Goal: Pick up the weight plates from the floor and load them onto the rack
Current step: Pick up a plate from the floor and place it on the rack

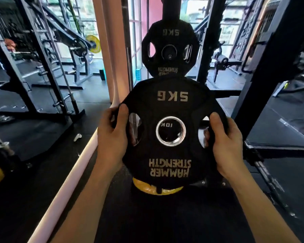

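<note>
A black 5 kg weight plate with a steel-ringed centre hole is held upright in front of me. My left hand grips its left edge through the left handle cut-out, and my right hand grips the right edge the same way. Behind and above it, a second black 5 kg plate hangs on a peg of the rack's upright post. Through the held plate's hole I see part of a 10 kg plate behind it. A yellow plate shows below the held plate.
A black rack frame stands at the left, with another yellow plate on a machine behind it. A second black upright rises at the right. A small white object lies on the dark rubber floor beside a pale pink beam.
</note>
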Action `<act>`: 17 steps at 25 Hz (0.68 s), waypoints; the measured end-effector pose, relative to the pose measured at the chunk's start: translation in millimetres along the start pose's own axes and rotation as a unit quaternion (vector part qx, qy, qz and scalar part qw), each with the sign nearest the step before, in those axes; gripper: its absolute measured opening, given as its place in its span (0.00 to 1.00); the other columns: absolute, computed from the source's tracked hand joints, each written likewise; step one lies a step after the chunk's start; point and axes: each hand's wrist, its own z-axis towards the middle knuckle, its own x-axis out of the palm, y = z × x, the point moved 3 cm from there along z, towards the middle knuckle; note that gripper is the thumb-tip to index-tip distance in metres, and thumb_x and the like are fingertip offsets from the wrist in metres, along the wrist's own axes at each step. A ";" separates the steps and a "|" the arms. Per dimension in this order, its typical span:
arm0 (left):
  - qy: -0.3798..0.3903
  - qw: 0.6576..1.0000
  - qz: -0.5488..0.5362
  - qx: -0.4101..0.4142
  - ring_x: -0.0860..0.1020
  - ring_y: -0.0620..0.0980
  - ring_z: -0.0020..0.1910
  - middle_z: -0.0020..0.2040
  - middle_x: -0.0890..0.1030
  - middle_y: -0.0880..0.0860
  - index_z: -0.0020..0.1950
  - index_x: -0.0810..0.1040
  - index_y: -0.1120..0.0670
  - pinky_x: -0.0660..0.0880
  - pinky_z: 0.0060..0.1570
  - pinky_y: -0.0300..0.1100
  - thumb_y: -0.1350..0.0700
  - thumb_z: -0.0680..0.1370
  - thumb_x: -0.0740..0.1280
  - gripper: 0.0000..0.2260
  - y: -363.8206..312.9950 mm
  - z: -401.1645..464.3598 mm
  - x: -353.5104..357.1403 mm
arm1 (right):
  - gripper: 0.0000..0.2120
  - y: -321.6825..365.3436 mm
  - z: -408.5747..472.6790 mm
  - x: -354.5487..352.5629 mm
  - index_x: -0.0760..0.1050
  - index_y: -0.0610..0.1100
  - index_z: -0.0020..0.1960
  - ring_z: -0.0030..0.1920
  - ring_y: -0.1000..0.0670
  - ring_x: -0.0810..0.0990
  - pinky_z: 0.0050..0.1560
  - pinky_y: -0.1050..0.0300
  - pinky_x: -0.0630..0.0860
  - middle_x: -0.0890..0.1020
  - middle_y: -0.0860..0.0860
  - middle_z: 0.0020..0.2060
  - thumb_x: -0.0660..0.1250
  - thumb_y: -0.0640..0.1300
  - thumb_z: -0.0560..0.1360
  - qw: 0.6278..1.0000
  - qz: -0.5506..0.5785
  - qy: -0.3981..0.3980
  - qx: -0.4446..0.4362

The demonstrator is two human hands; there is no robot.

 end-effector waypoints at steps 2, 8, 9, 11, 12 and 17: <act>0.003 1.000 0.005 0.024 0.76 0.46 0.33 0.34 0.78 0.48 0.48 0.77 0.53 0.74 0.37 0.42 0.42 0.80 0.63 0.15 -5.4 32.3 9.2 | 0.12 8.0 25.2 12.0 0.70 0.46 0.43 0.26 0.53 0.70 0.29 0.56 0.70 0.73 0.52 0.26 0.63 0.52 0.80 1.000 -0.004 -0.002 -0.022; 0.028 0.995 -0.069 0.067 0.68 0.49 0.20 0.26 0.72 0.51 0.47 0.74 0.54 0.66 0.24 0.37 0.46 0.81 0.62 0.12 -35.9 101.9 50.2 | 0.12 37.6 98.3 38.2 0.71 0.47 0.43 0.26 0.52 0.71 0.29 0.57 0.69 0.73 0.52 0.27 0.63 0.54 0.80 0.997 0.000 -0.015 -0.077; 0.034 0.993 -0.078 0.077 0.68 0.48 0.20 0.26 0.72 0.51 0.46 0.74 0.53 0.66 0.23 0.37 0.46 0.81 0.62 0.12 -40.1 117.0 59.0 | 0.12 41.8 114.7 42.2 0.71 0.47 0.42 0.26 0.52 0.70 0.29 0.57 0.69 0.73 0.52 0.26 0.63 0.54 0.80 0.996 0.004 -0.015 -0.089; 0.043 0.991 -0.088 0.091 0.68 0.48 0.20 0.26 0.71 0.50 0.45 0.73 0.51 0.66 0.24 0.38 0.46 0.81 0.62 0.11 -46.7 141.1 74.4 | 0.13 50.1 141.8 47.8 0.70 0.48 0.42 0.26 0.52 0.71 0.29 0.57 0.69 0.73 0.54 0.26 0.63 0.55 0.80 0.994 -0.004 -0.014 -0.107; 0.045 0.989 -0.092 0.102 0.68 0.47 0.20 0.26 0.71 0.49 0.45 0.74 0.51 0.66 0.24 0.38 0.46 0.81 0.62 0.11 -50.6 154.2 83.3 | 0.12 54.0 156.9 51.2 0.70 0.48 0.42 0.26 0.52 0.71 0.29 0.57 0.70 0.73 0.54 0.25 0.63 0.56 0.79 0.993 -0.009 -0.016 -0.114; 0.036 0.987 -0.071 0.136 0.69 0.47 0.21 0.25 0.73 0.48 0.47 0.75 0.53 0.67 0.23 0.37 0.45 0.81 0.63 0.12 -49.4 210.7 121.3 | 0.13 52.0 218.6 63.1 0.70 0.48 0.44 0.25 0.52 0.72 0.29 0.57 0.70 0.74 0.54 0.25 0.62 0.56 0.80 0.990 -0.031 -0.022 -0.137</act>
